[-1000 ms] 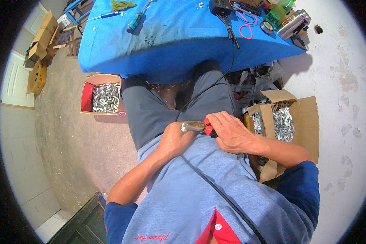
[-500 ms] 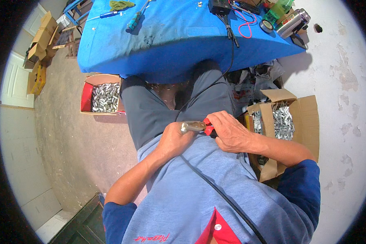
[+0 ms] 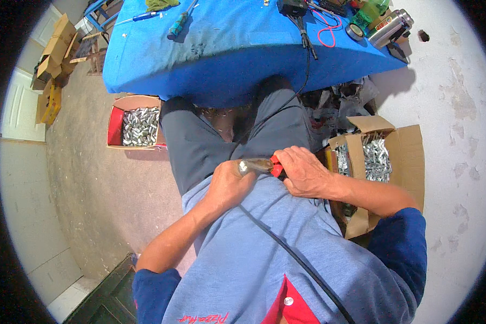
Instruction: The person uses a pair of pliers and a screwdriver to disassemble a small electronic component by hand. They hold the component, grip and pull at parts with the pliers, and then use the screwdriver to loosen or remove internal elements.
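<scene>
I sit with both hands together over my lap, in front of a table with a blue cloth (image 3: 221, 48). My right hand (image 3: 305, 173) grips pliers with red handles (image 3: 276, 167); the metal jaws point left. My left hand (image 3: 228, 186) is closed around something small at the jaw tips (image 3: 244, 166), which my fingers hide. A black cable (image 3: 286, 251) runs from my hands down across my blue shirt.
An open cardboard box of small shiny metal parts (image 3: 140, 126) lies on the floor to my left, and another such box (image 3: 380, 156) to my right. The table carries screwdrivers (image 3: 179, 24), a black device with red wire (image 3: 294, 7), tape and a steel flask (image 3: 390, 27). More cartons (image 3: 51, 51) are stacked far left.
</scene>
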### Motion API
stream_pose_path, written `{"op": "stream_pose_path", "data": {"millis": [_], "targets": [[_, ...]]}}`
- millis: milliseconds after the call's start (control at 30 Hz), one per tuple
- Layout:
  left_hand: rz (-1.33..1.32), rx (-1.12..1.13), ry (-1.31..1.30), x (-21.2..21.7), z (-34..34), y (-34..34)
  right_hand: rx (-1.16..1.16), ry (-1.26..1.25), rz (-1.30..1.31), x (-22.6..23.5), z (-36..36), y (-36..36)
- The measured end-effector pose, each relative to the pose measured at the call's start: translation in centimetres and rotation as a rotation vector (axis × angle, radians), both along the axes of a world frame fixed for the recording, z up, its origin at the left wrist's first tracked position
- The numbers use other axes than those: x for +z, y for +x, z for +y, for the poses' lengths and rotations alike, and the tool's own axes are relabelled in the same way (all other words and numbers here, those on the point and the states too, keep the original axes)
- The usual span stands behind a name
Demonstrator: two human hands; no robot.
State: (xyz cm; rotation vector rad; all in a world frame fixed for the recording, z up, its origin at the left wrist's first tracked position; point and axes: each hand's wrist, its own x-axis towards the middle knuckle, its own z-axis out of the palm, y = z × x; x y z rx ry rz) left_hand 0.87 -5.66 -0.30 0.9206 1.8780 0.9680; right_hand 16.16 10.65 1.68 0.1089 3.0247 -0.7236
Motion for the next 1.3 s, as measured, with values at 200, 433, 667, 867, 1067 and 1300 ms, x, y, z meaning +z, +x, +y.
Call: {"op": "stream_pose_path", "data": {"millis": [200, 433, 667, 867, 1067, 1300], "targets": [[-0.109, 0.044, 0.176, -0.5, 0.5, 0.7, 0.015, 0.147, 0.117, 0.8, -0.1, -0.1], [-0.084, -0.015, 0.141, -0.7, 0.4, 0.2, 0.030, -0.010, 0.090, 0.9, 0.3, -0.3], [-0.011, -0.059, 0.064, -1.4, 0.5, -0.2, 0.049, 0.008, 0.052, 0.6, 0.4, -0.3], [-0.043, -0.021, 0.015, -1.2, 0.3, -0.2, 0.064, -0.001, 0.041, -0.2, 0.3, -0.5], [-0.059, 0.018, 0.026, -0.4, 0.3, -0.2, 0.005, -0.103, 0.016, -1.4, 0.3, -0.3], [-0.172, 0.066, 0.082, -2.1, 0.2, 0.7, -0.003, 0.003, 0.008, 0.9, 0.3, -0.1]]}}
